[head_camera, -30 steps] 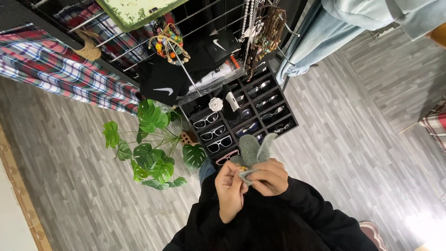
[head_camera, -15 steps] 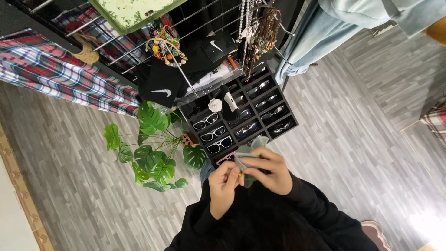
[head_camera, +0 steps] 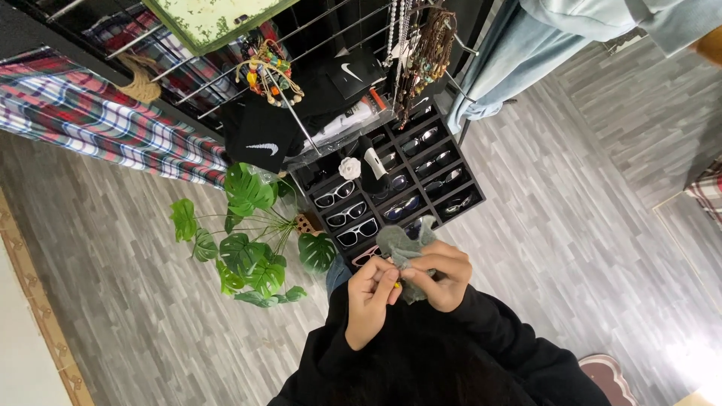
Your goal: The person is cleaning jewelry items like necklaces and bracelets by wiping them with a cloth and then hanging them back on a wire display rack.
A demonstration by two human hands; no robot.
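Change: both hands are sitting a little lower and closer to the chest than half a second ago, and the grey cloth is now bunching up between them rather than fanning out above.
Left hand: the left hand (head_camera: 372, 297) is curling inward, knuckles up, its fingertips pinching something small and yellowish against the cloth; what that item is cannot be told at this size.
Right hand: the right hand (head_camera: 444, 277) is folding over the cloth from the other side, fingers closed around it, thumb meeting the left fingertips.
Cloth: the grey cloth (head_camera: 402, 248) is being held crumpled between the two hands, its upper edge sticking up past the fingers, just in front of the near edge of the display tray.
Sleeves: black sleeves (head_camera: 519, 346) are covering both forearms, which are converging from the bottom of the view.
Display tray: a black compartmented tray (head_camera: 472, 197) is standing just beyond the hands, each slot holding a pair of sunglasses (head_camera: 357, 231); a small white flower (head_camera: 350, 168) is lying near its top.
Plant: a green broad-leaved plant (head_camera: 244, 240) is spreading to the left of the tray.
Floor: grey wood-plank floor (head_camera: 587, 225) is running under everything.
Rack: farther off, a wire rack (head_camera: 316, 45) is carrying beaded necklaces (head_camera: 425, 53), black garments and a plaid fabric (head_camera: 98, 124).
Far right: pale blue clothing (head_camera: 519, 60) is hanging beside the rack.
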